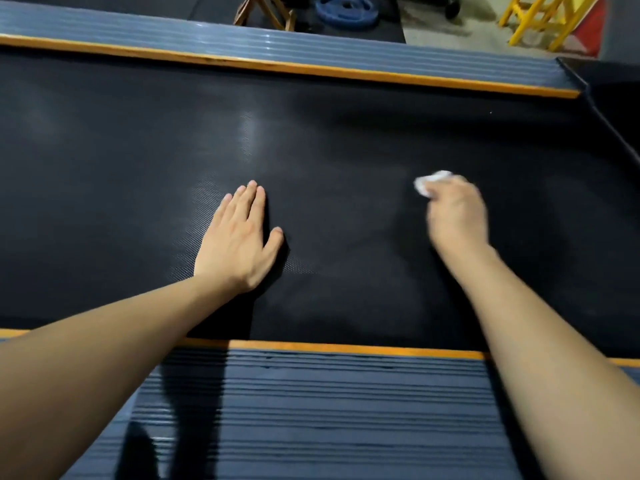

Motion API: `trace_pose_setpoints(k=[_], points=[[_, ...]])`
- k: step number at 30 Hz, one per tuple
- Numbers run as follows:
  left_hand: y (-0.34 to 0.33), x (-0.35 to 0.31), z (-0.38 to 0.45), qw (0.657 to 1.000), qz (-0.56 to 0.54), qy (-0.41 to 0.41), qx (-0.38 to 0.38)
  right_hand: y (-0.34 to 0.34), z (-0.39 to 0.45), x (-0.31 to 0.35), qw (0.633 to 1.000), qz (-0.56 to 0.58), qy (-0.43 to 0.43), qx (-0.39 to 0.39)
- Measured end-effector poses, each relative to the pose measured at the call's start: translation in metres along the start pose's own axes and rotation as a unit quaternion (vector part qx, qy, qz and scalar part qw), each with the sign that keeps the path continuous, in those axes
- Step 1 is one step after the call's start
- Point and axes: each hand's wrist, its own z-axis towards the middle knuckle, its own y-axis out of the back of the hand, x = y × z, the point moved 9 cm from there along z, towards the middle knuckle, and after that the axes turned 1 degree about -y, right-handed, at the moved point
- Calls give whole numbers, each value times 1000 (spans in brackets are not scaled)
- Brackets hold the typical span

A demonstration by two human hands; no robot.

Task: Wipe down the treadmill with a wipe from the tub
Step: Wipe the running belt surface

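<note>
- Right hand [455,216] first: the fingers are curled down around a crumpled white wipe [429,183], gripping it, with the wad poking out past the knuckles on the far-left side of the hand.
- The hand is motion-blurred, knuckles up, with the wipe down on the treadmill belt [346,140] right of centre.
- Behind it the right forearm runs in from the lower right corner, crossing the near side rail [311,410] at a slant.
- Over to the left hand [239,240]: fingers straight and held together, thumb spread out to the right, palm flat on the belt, holding nothing.
- The wrist is bent back a little and the left forearm stretches in from the lower left edge, casting a dark shadow on the belt and rail beneath it.
- The two hands sit well apart on the black textured belt, left one nearer the middle.
- Orange trim lines edge the belt on both sides, with the ribbed far side rail [311,50] beyond.
- Past the treadmill, on the floor: a blue weight plate [346,12], a wooden frame [263,10] and a yellow stand [547,19].
</note>
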Motion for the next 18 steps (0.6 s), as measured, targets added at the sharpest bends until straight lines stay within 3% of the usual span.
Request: trace_pose_setpoints(k=[2,4,8,10,12,14,16,18], points=[[-1,-1,1,1000,9,2,-1,7,-7,-10,1000,5,-29,-5],[-2,-3,2,1000,10,-1,-2,0,-17,47,998,67,19,-2],[2,1,-1,1000,-15,-24,-6,-41,-79,209,941,104,309,94],[2,3,-3,999,-28,-34,-5,-33,-65,181,951,84,287,76],[3,2,-3,999,-26,-28,-14,-22,-35,99,989,-8,139,40],[4,0,-1,999,-22,-13,-23,1,-25,19,1000,21,-17,-12],[4,-2,0,999,-22,-7,-26,2,-24,26,999,-44,22,-14],[5,-2,0,999,-26,-9,-29,-6,-40,83,996,-29,75,35]])
